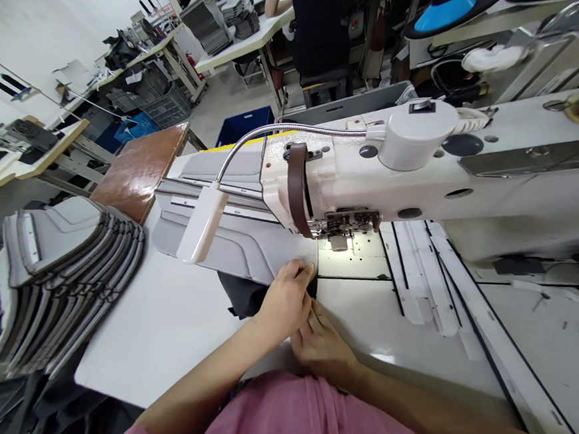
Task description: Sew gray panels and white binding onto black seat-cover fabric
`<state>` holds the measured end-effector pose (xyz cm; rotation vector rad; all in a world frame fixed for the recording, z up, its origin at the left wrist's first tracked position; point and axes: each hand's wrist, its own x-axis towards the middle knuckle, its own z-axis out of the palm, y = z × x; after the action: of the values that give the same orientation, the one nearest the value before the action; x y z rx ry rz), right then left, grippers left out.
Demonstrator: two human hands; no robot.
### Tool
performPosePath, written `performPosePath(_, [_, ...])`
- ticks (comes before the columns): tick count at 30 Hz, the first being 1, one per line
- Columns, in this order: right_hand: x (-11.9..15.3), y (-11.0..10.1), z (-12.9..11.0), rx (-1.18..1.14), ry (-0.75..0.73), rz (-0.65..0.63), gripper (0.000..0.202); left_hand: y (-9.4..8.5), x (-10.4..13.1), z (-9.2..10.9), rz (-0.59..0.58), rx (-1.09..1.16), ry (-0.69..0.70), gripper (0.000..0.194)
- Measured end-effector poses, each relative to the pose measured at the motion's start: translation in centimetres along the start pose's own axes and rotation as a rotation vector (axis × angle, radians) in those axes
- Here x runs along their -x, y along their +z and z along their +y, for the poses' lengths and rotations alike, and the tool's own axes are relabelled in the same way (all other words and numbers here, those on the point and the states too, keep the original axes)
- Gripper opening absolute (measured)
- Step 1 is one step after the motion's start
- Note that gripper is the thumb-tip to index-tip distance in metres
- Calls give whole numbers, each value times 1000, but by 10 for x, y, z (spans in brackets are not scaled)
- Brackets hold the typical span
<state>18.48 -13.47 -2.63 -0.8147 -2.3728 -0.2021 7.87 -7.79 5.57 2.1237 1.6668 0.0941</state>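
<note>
A grey quilted fabric panel (pixel 237 240) lies on the white sewing table, left of the needle area of a white sewing machine (pixel 342 181). Black fabric (pixel 246 295) shows beneath the panel's near edge. My left hand (pixel 288 297) has its fingers closed on the panel's near right corner. Just below and to the right, my right hand (pixel 322 340) is closed at the same edge, touching my left hand; its fingertips are partly hidden. The machine's presser foot (pixel 338 242) stands above the metal plate, to the right of the panel.
Stacked grey panels (pixel 64 273) stand at the left. White strips with black edges (pixel 435 275) lie at the right. A lamp (pixel 203 227) on a bendy arm hangs over the panel. A person in dark clothes (pixel 320 25) is at a table behind.
</note>
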Motion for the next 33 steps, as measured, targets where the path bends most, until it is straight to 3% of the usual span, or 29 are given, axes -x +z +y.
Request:
performPosePath(4, [-1, -2, -1, -34, 62, 2, 31, -2, -8, -8, 18, -34, 80, 48])
performPosePath(15, [-25, -3, 26, -59, 139, -203, 30, -4, -37, -20, 67, -201, 166, 31])
performPosePath(20, [-31, 2, 32, -68, 191, -235, 34, -7, -49, -24, 196, -305, 196, 22])
performPosePath(26, [-38, 4, 45, -211, 243, -295, 51, -8, -61, -40, 286, -215, 272, 27])
performPosePath(33, [-43, 2, 55, -342, 285, -326, 53, -3, -86, -61, 294, -366, 204, 24])
